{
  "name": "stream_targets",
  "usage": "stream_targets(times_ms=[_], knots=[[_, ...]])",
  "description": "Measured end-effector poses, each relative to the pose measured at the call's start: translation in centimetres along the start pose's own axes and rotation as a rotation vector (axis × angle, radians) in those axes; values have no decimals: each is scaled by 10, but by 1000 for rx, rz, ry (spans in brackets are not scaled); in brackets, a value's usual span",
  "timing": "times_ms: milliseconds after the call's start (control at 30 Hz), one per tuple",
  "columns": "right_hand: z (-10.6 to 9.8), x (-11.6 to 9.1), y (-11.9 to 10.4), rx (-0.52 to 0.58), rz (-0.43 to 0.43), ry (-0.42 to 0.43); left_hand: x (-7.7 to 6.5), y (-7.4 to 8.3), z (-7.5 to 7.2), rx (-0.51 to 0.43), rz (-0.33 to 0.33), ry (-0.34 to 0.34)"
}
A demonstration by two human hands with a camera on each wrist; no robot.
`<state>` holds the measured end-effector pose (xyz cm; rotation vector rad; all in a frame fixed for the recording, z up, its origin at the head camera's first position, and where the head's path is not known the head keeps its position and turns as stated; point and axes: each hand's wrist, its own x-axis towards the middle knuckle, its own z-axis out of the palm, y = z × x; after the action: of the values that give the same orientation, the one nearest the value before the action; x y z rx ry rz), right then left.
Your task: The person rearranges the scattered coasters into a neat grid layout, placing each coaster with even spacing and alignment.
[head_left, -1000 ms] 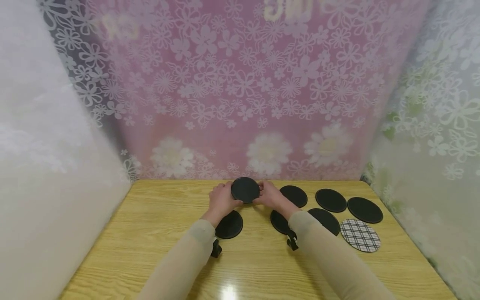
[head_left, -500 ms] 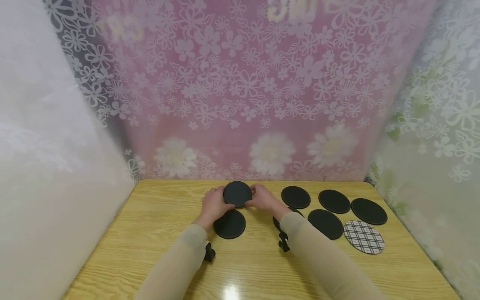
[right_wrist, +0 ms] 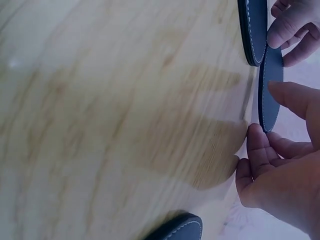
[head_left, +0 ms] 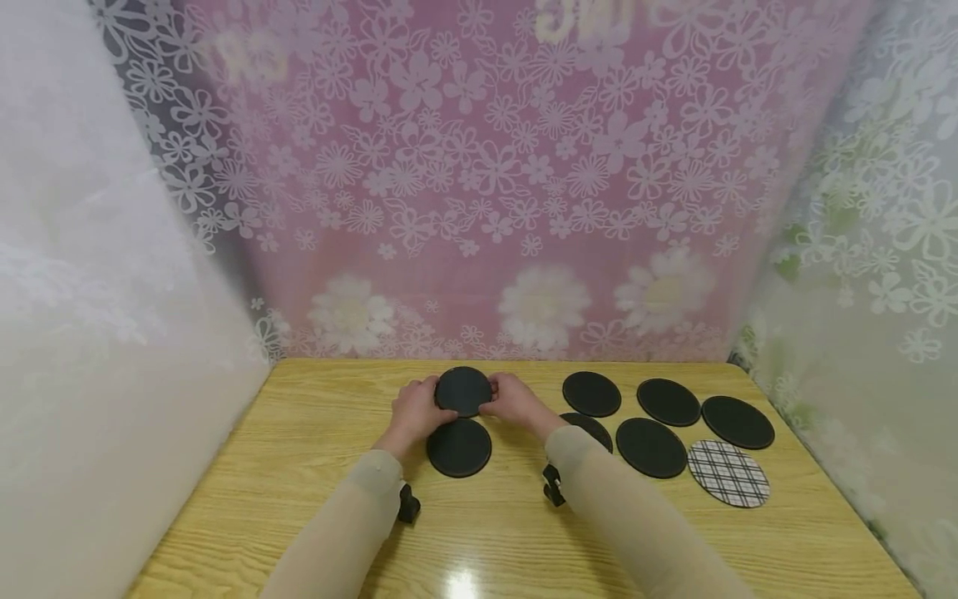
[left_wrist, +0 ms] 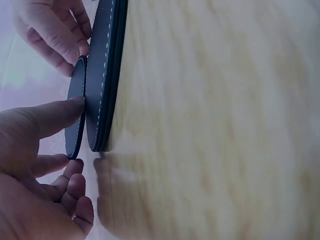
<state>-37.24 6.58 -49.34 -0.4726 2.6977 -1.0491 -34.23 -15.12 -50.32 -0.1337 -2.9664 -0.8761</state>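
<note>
Wood-grain tabletop, black disc between left hand and right hand, opposite edges pinched, second disc part-hidden by sleeve.

A table, seemingly wooden, carries flat black discs and one plaid disc.

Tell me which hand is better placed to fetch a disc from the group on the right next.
Likely the right hand: it grips the right side of the held disc, nearer the group's back-left disc. The left hand grips the left side and would probably have to reach past the right.
</note>
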Motion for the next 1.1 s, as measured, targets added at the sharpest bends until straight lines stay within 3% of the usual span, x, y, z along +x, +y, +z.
stream_targets(times_ms=[367,600,1100], knots=[[8,-1,-3,-184,21,20,2,-6,1,-18,-4,-54],[5,-2,-8,-200,20,-1,0,-9,-2,-19,22,-50],[6,-4,-10,-221,12,9,0,-12,-2,-35,-3,-84]])
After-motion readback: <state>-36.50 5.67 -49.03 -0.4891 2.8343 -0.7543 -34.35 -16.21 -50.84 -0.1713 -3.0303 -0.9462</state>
